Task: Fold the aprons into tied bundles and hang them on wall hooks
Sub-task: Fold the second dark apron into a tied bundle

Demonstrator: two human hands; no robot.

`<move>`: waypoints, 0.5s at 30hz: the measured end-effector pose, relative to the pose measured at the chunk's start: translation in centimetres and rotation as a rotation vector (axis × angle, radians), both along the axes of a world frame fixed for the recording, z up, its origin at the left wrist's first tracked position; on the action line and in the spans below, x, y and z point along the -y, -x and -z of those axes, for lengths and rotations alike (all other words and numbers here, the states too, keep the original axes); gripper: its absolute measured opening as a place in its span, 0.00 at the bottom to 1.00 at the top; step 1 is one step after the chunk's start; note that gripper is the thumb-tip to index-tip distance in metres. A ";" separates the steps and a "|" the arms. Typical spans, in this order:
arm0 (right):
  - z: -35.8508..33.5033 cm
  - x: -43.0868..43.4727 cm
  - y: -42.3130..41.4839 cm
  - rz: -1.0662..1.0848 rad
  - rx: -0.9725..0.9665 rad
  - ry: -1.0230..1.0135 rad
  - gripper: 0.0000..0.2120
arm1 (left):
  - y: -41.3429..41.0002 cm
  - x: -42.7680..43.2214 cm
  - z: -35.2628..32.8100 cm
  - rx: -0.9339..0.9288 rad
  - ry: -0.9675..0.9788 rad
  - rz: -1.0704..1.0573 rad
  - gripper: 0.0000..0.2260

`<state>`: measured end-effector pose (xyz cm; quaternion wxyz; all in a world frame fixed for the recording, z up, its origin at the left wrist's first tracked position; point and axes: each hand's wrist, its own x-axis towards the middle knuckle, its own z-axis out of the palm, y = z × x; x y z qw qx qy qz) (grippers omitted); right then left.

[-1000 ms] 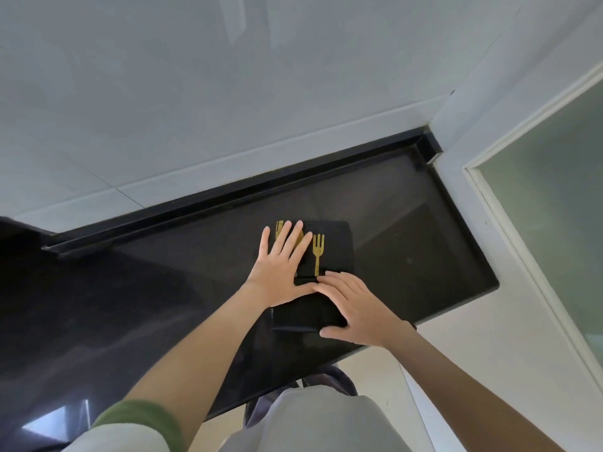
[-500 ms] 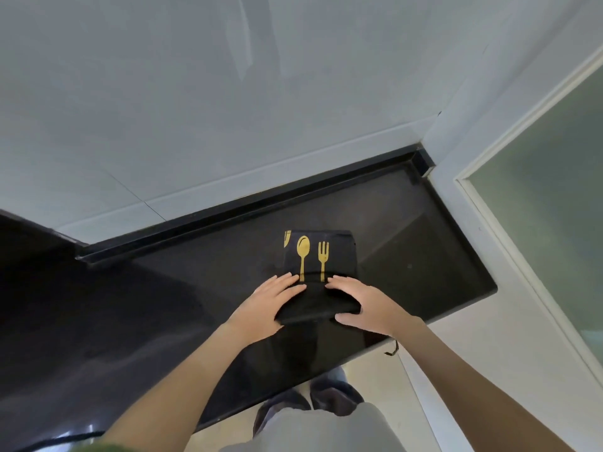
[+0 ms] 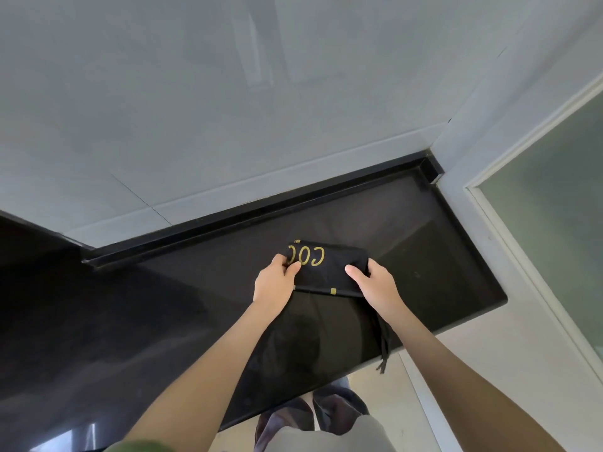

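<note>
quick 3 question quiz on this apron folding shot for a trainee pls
1. True or false: the left hand and the right hand each grip one end of the folded apron.
2. Pick one. The apron's strings:
A) hang over the front edge of the counter
B) are knotted round the bundle
C) are looped on a wall hook
3. Fill the gap: the letters on the black apron are ___ in colour.

Key: 1 true; 2 A; 3 gold
</note>
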<state>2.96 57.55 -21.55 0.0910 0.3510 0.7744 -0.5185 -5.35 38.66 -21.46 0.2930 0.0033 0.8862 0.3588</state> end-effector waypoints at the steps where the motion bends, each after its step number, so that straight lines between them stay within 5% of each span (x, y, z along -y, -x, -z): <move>1: 0.1 0.0 0.3 -0.007 0.018 -0.042 0.10 | 0.2 -0.2 0.0 -0.018 0.043 0.010 0.12; 9: 1.2 0.8 0.7 -0.019 0.111 -0.246 0.14 | 1.3 -1.3 0.0 -0.046 0.215 0.140 0.13; 15: 1.0 1.7 0.6 -0.206 0.238 -0.645 0.19 | 1.6 -2.3 -0.5 -0.155 0.432 0.325 0.20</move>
